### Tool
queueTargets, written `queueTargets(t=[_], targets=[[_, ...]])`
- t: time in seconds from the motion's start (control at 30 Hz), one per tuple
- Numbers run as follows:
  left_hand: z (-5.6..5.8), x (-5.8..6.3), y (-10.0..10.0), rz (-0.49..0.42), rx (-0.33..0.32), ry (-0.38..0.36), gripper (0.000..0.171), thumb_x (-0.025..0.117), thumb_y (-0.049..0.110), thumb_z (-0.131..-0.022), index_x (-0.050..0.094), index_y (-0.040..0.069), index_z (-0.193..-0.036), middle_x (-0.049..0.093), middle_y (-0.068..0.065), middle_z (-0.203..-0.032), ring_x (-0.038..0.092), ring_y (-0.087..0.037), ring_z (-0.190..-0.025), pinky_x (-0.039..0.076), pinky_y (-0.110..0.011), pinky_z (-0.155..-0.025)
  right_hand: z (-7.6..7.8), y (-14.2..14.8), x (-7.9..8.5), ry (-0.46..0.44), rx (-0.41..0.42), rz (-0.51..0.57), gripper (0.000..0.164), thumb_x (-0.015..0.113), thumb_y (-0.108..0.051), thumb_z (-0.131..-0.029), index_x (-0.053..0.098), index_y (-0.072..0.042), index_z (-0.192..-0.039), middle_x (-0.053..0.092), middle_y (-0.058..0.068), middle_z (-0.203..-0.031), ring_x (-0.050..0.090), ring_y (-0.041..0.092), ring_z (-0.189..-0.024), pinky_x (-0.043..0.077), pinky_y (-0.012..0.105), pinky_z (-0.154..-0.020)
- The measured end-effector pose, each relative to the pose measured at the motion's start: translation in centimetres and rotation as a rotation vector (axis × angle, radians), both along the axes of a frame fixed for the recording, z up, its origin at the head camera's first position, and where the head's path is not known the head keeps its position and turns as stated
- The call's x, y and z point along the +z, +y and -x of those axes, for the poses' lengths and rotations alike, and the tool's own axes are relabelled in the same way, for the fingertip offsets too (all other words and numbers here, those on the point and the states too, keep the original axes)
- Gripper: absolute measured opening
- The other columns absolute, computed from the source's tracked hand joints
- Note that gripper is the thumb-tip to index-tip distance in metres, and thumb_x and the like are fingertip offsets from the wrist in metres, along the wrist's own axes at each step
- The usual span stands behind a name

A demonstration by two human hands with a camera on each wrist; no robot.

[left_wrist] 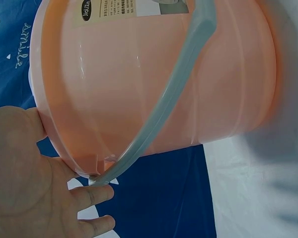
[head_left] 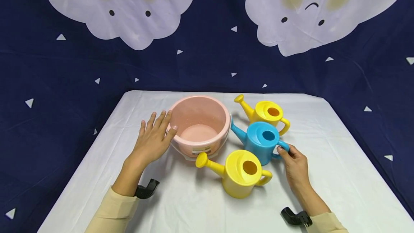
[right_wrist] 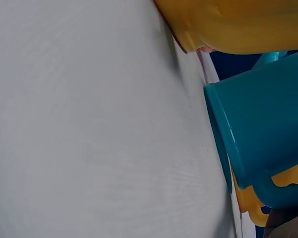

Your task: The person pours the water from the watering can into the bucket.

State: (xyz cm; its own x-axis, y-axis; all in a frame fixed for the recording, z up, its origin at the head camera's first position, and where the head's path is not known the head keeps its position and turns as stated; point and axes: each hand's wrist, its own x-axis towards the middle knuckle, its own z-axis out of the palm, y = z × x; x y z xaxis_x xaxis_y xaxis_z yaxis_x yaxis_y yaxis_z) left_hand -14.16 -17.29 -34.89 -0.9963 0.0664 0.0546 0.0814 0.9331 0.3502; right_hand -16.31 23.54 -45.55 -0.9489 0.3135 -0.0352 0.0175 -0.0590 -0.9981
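White tabletop (head_left: 184,208), navy cloud backdrop (head_left: 207,60), left grip (head_left: 152,143) spread against bucket (head_left: 194,112), right grip (head_left: 297,166) pinching blue can (head_left: 258,151)

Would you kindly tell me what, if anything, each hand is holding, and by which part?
The right hand holds the blue watering can by its handle. The left hand grips nothing; its fingers touch the rim of the pink bucket.

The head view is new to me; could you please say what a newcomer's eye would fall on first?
Probably the pink bucket near the middle of the white table, with the left hand at its rim. Next, to its right, the blue watering can between a near yellow can and a far yellow can, its handle held by the right hand.
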Motion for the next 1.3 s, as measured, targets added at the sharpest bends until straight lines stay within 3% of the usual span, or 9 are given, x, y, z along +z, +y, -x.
queueTargets(t=[0.2, 0.43, 0.87, 1.3], targets=[[0.0, 0.0, 0.0, -0.001, -0.001, 0.000, 0.065, 0.022, 0.056, -0.099, 0.010, 0.023, -0.153, 0.012, -0.009, -0.160, -0.003, -0.035, -0.148, -0.005, -0.063, -0.114, -0.1, 0.1, -0.1, -0.003, 0.015, 0.002, 0.015, 0.071, -0.011, -0.083, 0.070, -0.005, -0.097, 0.067, -0.013, -0.087, 0.056, 0.004, -0.092, 0.048, 0.009, -0.079], [0.0, -0.1, -0.1, 0.000, 0.001, -0.001, 0.065, 0.020, 0.057, -0.098, 0.010, 0.023, -0.153, 0.012, -0.008, -0.160, -0.003, -0.035, -0.148, -0.005, -0.063, -0.114, -0.3, 0.2, 0.1, -0.002, 0.066, -0.010, 0.038, 0.070, -0.011, -0.085, 0.062, 0.000, -0.120, 0.067, -0.016, -0.101, 0.055, 0.002, -0.105, 0.046, 0.007, -0.085], [-0.1, -0.2, -0.1, -0.003, 0.000, -0.001, 0.065, 0.021, 0.057, -0.099, 0.010, 0.024, -0.153, 0.012, -0.009, -0.160, -0.003, -0.036, -0.148, -0.005, -0.063, -0.114, -0.5, 0.6, 0.4, 0.061, 0.117, -0.024, 0.042, 0.069, -0.006, -0.085, 0.058, 0.000, -0.125, 0.064, -0.013, -0.105, 0.054, 0.006, -0.096, 0.047, 0.008, -0.081], [-0.1, -0.1, -0.1, -0.007, -0.002, 0.012, 0.064, 0.021, 0.056, -0.099, 0.010, 0.024, -0.153, 0.012, -0.009, -0.160, -0.003, -0.035, -0.148, -0.005, -0.063, -0.114, 0.2, 1.5, 1.2, 0.085, 0.040, -0.069, 0.039, 0.066, -0.010, -0.088, 0.058, 0.003, -0.124, 0.061, -0.004, -0.099, 0.054, 0.007, -0.092, 0.047, 0.009, -0.077]])
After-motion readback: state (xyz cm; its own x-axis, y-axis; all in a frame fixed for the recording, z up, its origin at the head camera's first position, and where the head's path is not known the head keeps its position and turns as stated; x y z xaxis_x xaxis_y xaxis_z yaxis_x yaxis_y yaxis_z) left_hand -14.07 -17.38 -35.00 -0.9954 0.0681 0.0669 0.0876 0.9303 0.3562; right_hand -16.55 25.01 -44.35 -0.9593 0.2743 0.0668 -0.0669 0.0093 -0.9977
